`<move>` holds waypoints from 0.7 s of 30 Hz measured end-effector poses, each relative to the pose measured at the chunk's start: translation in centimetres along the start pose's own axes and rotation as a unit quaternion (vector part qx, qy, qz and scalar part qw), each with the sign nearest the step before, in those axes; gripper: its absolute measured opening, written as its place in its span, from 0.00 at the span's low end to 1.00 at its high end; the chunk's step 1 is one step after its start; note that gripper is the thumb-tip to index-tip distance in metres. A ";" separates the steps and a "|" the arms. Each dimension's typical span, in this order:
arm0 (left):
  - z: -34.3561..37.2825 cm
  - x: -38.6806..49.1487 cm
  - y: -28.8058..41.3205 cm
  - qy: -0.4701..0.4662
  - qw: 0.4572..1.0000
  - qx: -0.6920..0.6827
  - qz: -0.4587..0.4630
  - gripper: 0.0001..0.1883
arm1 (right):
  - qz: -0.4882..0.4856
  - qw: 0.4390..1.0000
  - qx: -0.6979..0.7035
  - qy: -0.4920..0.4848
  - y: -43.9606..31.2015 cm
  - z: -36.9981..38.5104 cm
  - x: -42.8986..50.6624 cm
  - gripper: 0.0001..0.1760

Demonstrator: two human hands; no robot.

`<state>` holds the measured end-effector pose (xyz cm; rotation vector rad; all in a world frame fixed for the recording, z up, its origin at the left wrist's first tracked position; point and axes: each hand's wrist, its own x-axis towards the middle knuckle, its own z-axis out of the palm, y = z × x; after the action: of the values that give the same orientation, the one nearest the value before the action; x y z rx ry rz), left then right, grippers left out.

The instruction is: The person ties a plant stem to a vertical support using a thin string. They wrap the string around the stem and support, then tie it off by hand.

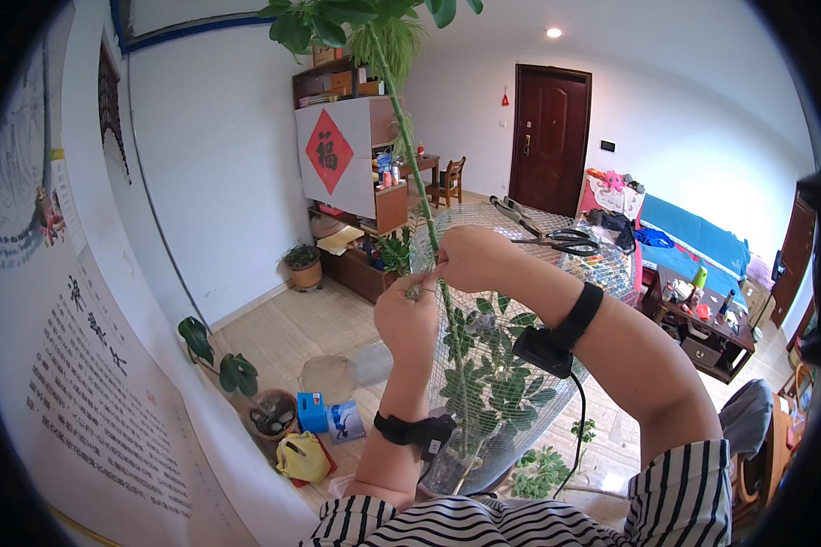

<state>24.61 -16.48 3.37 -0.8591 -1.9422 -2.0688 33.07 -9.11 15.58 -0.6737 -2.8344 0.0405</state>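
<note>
A tall green plant stem [416,171] rises out of a wire mesh cylinder [520,301] in front of me. My left hand [407,318] is closed at the stem's left side, with a small greenish bundle [414,292] showing between its fingers. Curled in from the right, my right hand [475,256] has its fingertips against the stem, meeting the left fingertips. Whatever the right fingers pinch is hidden. On the mesh top, beyond my right hand, lie hand pruners [516,215] and black-handled scissors [571,241]. Leafy branches [499,369] fill the mesh.
Cut leafy sprigs [539,472] lie on the floor by the mesh. To the left are a potted plant [274,414], a blue box [312,412] and a yellow bag [303,457]. A black cable [580,424] hangs from my right wrist strap. A low table [701,321] stands right.
</note>
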 end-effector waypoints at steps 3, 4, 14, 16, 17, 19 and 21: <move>1.0 -0.8 -1.2 0.031 0.989 0.066 0.131 0.08 | 0.001 1.000 -0.011 0.012 0.0 0.2 0.2 0.16; 1.0 -1.3 -0.6 0.028 0.984 0.084 0.157 0.08 | 0.004 1.000 -0.018 0.017 0.3 0.4 0.3 0.15; -0.8 0.4 0.0 -0.141 0.989 -0.031 0.037 0.10 | -0.083 0.994 0.062 -0.043 1.8 -1.1 1.0 0.13; -0.8 0.4 -0.1 -0.143 0.986 -0.074 0.047 0.10 | -0.070 0.994 0.047 -0.076 1.3 -1.6 1.1 0.12; -0.7 0.5 -0.2 -0.144 0.984 -0.097 0.051 0.10 | -0.075 0.995 0.039 -0.060 1.2 -1.6 0.9 0.12; -0.2 1.1 -1.7 -0.105 0.984 -0.095 0.106 0.10 | -0.092 0.995 0.021 -0.026 0.8 -1.6 0.8 0.11; -0.1 1.4 -2.4 -0.096 0.983 -0.097 0.125 0.10 | -0.134 0.990 -0.011 0.039 0.9 -1.1 0.5 0.09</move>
<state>22.23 -15.88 2.00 -1.3140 -1.6318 -2.1130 33.23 -8.14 16.67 -0.2865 -2.8256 -0.0613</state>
